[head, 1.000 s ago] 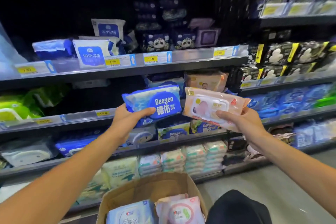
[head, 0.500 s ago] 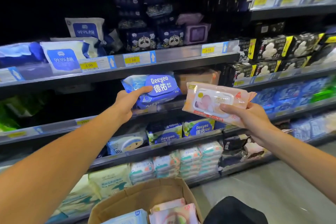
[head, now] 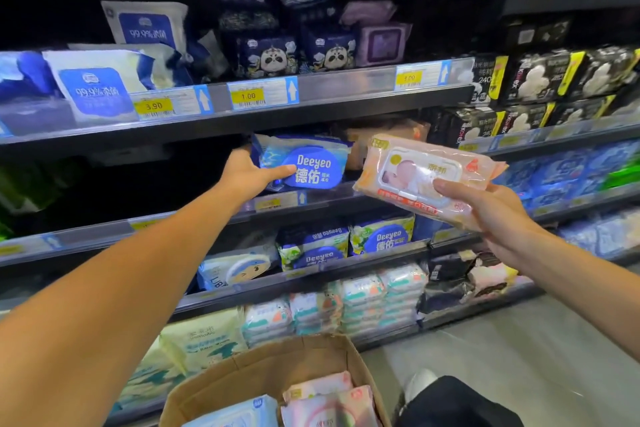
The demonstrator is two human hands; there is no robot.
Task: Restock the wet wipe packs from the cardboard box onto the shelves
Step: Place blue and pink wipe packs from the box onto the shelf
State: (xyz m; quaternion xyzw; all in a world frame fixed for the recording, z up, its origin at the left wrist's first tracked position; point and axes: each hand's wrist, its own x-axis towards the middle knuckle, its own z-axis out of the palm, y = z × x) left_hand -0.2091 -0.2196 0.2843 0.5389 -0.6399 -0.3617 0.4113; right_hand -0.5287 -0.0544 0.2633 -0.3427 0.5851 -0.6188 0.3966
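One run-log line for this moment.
left hand: grips blue Deeyeo pack at shelf | right hand: holds pink pack | cardboard box: packs remain

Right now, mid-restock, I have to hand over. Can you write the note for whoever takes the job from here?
Left hand: grips the blue Deeyeo pack, which sits at the front of the second shelf; not let go.
Right hand: holds the pink baby wipe pack in the air, in front of the same shelf level, not placed.
Cardboard box: bottom of view, open, with at least one blue pack and some pink packs inside.
Done: the blue pack is nearly shelved.
Left: release it, shelve the pink pack, probably with the peach packs behind it, then empty the box.
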